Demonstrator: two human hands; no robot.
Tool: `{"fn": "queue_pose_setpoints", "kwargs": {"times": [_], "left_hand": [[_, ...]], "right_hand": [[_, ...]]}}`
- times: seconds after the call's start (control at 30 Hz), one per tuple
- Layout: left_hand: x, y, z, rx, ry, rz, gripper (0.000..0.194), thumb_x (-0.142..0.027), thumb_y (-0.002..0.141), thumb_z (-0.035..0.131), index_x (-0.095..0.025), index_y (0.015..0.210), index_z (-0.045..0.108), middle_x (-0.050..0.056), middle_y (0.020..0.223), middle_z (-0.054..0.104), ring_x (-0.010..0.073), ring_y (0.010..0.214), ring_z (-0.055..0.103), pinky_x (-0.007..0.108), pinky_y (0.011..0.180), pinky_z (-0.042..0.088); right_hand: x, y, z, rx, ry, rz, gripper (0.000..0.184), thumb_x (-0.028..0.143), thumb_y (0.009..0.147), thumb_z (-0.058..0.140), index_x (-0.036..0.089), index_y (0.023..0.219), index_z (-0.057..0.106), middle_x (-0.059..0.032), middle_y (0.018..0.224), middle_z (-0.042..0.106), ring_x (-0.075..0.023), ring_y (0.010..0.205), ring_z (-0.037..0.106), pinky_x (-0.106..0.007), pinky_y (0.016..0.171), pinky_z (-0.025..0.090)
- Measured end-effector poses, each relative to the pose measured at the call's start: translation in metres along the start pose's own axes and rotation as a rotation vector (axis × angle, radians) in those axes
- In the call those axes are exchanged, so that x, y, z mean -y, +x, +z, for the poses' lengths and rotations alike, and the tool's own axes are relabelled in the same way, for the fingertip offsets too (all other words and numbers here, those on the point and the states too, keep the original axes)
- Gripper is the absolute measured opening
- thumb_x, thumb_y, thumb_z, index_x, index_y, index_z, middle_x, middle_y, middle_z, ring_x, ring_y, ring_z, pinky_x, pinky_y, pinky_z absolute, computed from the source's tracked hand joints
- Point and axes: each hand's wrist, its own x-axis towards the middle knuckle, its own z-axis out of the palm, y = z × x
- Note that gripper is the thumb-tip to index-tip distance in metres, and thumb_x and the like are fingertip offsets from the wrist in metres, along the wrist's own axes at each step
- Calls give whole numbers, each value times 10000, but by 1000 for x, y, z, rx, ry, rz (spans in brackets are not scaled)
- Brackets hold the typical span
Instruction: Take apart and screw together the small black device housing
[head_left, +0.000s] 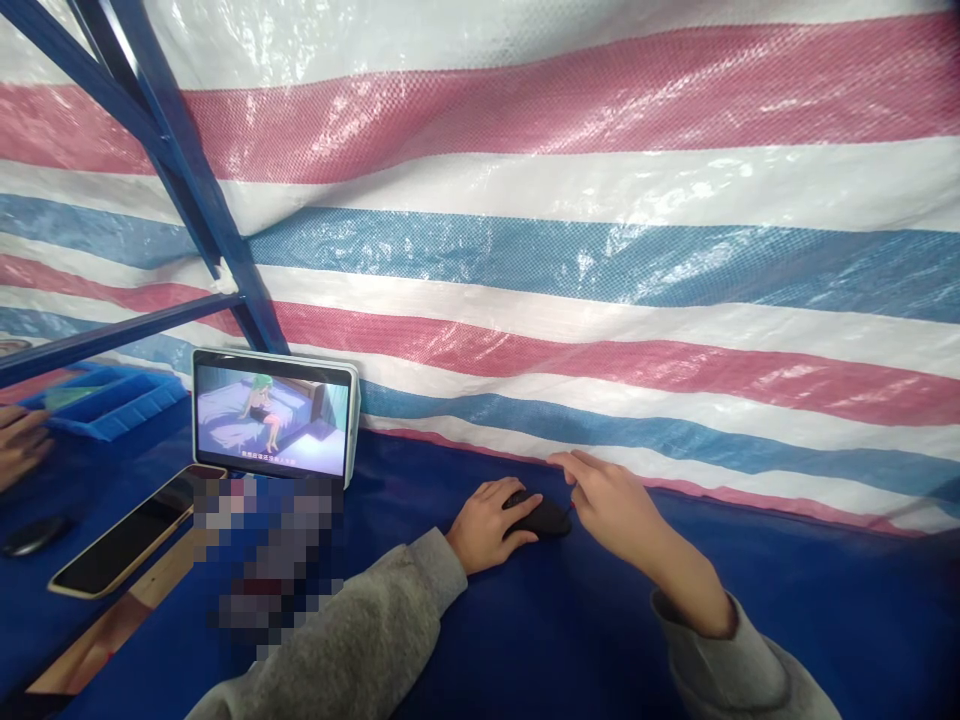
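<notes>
On the blue table surface, my left hand (491, 525) is closed around the left end of a black computer mouse (546, 517), fingers on top and thumb along the near side. My right hand (611, 500) is at the mouse's right end. Its index finger points left above the mouse, and the other fingers curl inward. Something small and dark, with a speck of red, shows below those curled fingers near the mouse. I cannot make out what it is. Both forearms are in grey sleeves.
A screen in a pale case (274, 415) stands upright against the striped sheet (600, 260), playing a cartoon. Left of me are a phone (139, 535), another dark mouse-like object (34, 536), a blue tray (124, 405) and another person's hand (22, 445). A blue metal frame (202, 200) rises behind.
</notes>
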Motion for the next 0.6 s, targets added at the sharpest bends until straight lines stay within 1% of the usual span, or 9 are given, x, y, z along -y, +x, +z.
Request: {"fn": "queue_pose_setpoints", "kwargs": {"times": [0.2, 0.43, 0.6], "left_hand": [[0, 0, 0, -1, 7, -3, 496, -510, 929, 496, -254, 1354, 494, 110, 1256, 541, 265, 1198, 507, 438, 985, 444], [0, 0, -1, 11, 10, -11, 497, -499, 928, 504, -253, 1360, 487, 107, 1269, 535, 265, 1214, 495, 439, 995, 438], [1, -1, 0, 17, 3, -11, 500, -496, 925, 511, -243, 1356, 492, 112, 1262, 538, 267, 1218, 490, 438, 996, 434]], "right_hand": [[0, 1, 0, -4, -1, 23, 465, 40, 748, 381, 190, 1135, 589, -44, 936, 666, -177, 796, 609, -272, 717, 372], [0, 0, 1, -13, 19, 15, 477, 46, 750, 385, 191, 1160, 581, -43, 943, 669, -185, 824, 614, -274, 725, 371], [-2, 1, 2, -12, 21, 18, 474, 44, 752, 392, 199, 1155, 585, -31, 901, 671, -177, 802, 619, -269, 713, 366]]}}
